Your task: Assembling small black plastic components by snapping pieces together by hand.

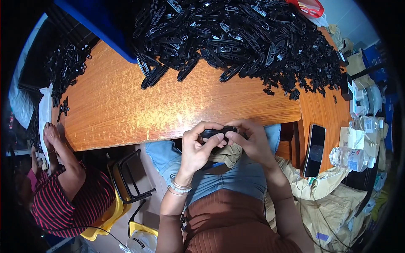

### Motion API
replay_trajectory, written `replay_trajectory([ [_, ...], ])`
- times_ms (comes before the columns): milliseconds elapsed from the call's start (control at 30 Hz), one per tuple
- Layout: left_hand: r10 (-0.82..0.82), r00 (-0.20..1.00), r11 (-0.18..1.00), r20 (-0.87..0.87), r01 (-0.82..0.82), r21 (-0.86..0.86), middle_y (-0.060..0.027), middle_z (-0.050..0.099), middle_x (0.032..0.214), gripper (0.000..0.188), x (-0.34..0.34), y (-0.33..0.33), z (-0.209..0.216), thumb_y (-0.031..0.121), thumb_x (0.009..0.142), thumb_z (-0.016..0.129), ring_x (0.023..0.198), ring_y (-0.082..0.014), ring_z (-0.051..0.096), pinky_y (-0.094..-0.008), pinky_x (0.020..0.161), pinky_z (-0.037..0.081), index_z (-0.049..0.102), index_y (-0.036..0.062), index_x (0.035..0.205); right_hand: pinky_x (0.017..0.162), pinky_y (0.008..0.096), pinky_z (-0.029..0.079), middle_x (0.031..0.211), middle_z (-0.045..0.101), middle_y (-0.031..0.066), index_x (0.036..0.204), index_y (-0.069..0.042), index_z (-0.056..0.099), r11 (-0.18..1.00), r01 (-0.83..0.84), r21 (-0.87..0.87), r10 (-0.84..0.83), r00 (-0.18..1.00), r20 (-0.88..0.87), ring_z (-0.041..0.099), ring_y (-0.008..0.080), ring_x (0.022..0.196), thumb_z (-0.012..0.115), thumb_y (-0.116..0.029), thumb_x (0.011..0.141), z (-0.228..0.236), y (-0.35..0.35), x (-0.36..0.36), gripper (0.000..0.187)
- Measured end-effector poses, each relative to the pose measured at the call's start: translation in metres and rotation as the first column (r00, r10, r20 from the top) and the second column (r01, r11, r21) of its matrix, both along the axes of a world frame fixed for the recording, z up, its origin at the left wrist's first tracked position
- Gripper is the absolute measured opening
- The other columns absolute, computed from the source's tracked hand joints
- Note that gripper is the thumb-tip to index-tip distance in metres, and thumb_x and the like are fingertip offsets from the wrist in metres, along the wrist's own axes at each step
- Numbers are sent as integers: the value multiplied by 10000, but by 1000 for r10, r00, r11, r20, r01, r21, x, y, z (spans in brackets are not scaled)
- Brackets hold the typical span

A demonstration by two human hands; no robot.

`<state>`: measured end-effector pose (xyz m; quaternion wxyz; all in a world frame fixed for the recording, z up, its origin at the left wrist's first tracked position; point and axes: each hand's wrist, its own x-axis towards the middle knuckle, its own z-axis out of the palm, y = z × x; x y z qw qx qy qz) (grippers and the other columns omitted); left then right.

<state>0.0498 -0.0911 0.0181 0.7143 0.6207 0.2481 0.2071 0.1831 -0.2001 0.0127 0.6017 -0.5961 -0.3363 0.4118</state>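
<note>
Just past the table's near edge, above my lap, both hands hold one black elongated plastic part (211,133). My left hand (198,145) grips its left end between thumb and fingers. At its right end my right hand (252,139) pinches it with thumb and forefinger; whether a smaller piece is also in those fingers is hidden. On the far side of the wooden table (168,114) lies a large heap of similar black oblong parts (211,33). A pile of small black pieces (312,63) spreads to its right.
A blue bin (101,29) stands at the far left. A phone (314,150) and a water bottle (352,159) lie on the right. At left, a person in a striped top (74,202) sits on a yellow chair (107,217). Brown paper sacks (325,211) fill the lower right.
</note>
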Motion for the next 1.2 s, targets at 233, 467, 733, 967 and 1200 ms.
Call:
replay_trajectory([
  [233, -198, 965, 911, -172, 246, 332, -137, 659, 793, 200, 15, 31, -6, 76, 877, 539, 721, -171, 650, -275, 644, 496, 601, -51, 1018, 567, 203, 432, 717, 616, 39, 1005, 34, 616, 976, -179, -125, 168, 982, -91, 554, 65, 611, 582, -63, 847, -15, -23, 11, 188],
  [467, 138, 990, 251, -21, -15, 968, -156, 544, 926, 86, 119, 57, -23, 29, 790, 565, 856, -298, 558, -372, 696, 468, 542, 0, 868, 633, 308, 456, 777, 592, 99, 837, 18, 611, 838, 401, 369, -467, 178, 866, 573, 216, 673, 578, -15, 809, -24, -4, 66, 54],
  [733, 120, 993, 523, -20, -46, 851, -122, 546, 846, 151, 96, 54, -28, 3, 776, 582, 741, -252, 545, -320, 687, 454, 561, -2, 926, 603, 318, 438, 829, 545, 106, 845, 28, 589, 906, 343, 249, -341, 242, 908, 530, 239, 666, 571, 13, 798, -33, 4, 86, 53],
  [967, -47, 991, 998, -123, 53, 46, -67, 578, 810, 288, 31, 27, 2, -82, 809, 568, 691, -93, 566, -209, 609, 465, 450, -4, 1060, 467, 193, 394, 750, 580, 68, 1003, 39, 559, 958, 261, 119, -203, 909, -365, 499, 81, 538, 524, 5, 868, -7, -2, 34, 143],
  [1200, -76, 990, 995, 119, 83, -57, -151, 616, 886, 236, 14, 8, 4, -104, 822, 547, 735, -184, 647, -264, 659, 545, 471, -81, 1044, 517, 205, 444, 817, 601, 100, 989, 42, 591, 951, 222, 216, -165, 954, -252, 548, 123, 582, 537, 28, 845, -1, -4, 12, 155],
])
